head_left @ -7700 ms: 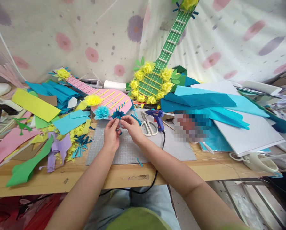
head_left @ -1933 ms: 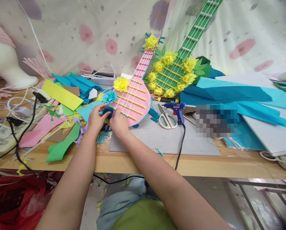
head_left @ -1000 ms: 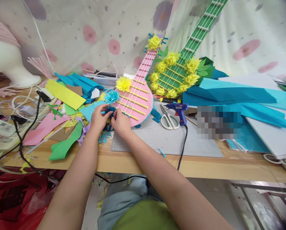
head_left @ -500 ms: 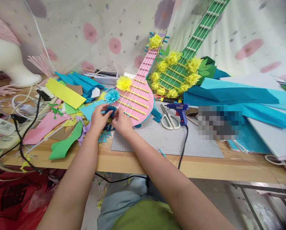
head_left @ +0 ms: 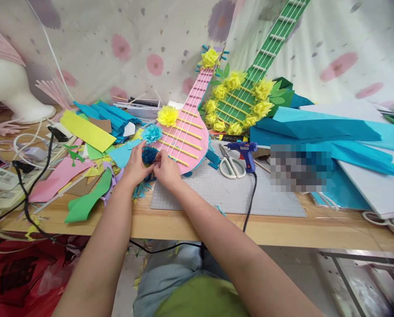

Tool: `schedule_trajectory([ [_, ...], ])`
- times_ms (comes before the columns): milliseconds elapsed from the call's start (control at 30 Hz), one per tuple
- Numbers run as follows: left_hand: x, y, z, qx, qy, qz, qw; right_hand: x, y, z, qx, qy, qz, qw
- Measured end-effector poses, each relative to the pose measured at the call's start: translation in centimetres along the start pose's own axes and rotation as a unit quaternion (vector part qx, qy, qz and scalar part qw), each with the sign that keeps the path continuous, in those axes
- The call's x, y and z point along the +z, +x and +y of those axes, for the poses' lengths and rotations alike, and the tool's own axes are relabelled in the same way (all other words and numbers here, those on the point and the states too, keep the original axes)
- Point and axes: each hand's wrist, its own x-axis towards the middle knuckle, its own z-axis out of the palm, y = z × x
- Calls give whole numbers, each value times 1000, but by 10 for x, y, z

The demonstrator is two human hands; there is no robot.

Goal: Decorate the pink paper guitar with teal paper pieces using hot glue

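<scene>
A dark blue paper flower (head_left: 149, 155) sits at the lower left edge of a pink paper guitar (head_left: 197, 136), below a light blue flower (head_left: 151, 133) and a yellow flower (head_left: 168, 116). My left hand (head_left: 135, 166) curls around the dark flower's left side, thumb and fingers on it. Pinched fingers of my right hand (head_left: 166, 169) touch its lower right side. The flower's underside is hidden by the hands. White strings and yellow sticks cross the pink body.
White-handled scissors (head_left: 232, 168) and a blue glue gun (head_left: 248, 155) lie on a grey cutting mat (head_left: 266, 198). Behind leans a green guitar (head_left: 266, 55). Paper scraps (head_left: 87, 132) and cables (head_left: 27, 193) crowd the left; blue paper (head_left: 316, 130) lies right.
The view has shifted slightly. More of the dark blue flower shows between my hands, as my left fingers have spread a little and my right hand has moved slightly lower on it.
</scene>
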Motion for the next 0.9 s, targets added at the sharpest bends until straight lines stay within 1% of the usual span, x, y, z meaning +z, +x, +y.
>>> schedule_trajectory([
  [100,3,2,-2,-1,10,12,1000,0,0,-2,-1,-9,-3,1000],
  [200,4,4,-5,-3,18,16,1000,-5,-2,-3,-20,-22,-7,1000],
  [267,4,4,-7,-8,17,22,1000,-14,-8,-1,-45,-32,-18,998],
  [333,4,5,-8,-10,17,25,999,-29,-17,3,-71,-43,-22,996],
  [433,2,6,-8,-8,19,22,1000,-62,-34,17,-92,-51,-1,994],
  [500,1,7,-7,-5,9,22,1000,-87,-45,32,-82,-55,20,995],
  [600,2,8,-6,-14,-59,34,998,-124,-59,59,-59,-61,70,994],
  [667,5,10,-5,-42,-132,47,989,-149,-66,81,-44,-72,109,990],
  [767,11,13,-4,-96,-203,76,972,-187,-76,122,19,-108,178,978],
  [900,15,15,-6,-153,-190,98,965,-242,-96,179,93,-171,270,943],
])
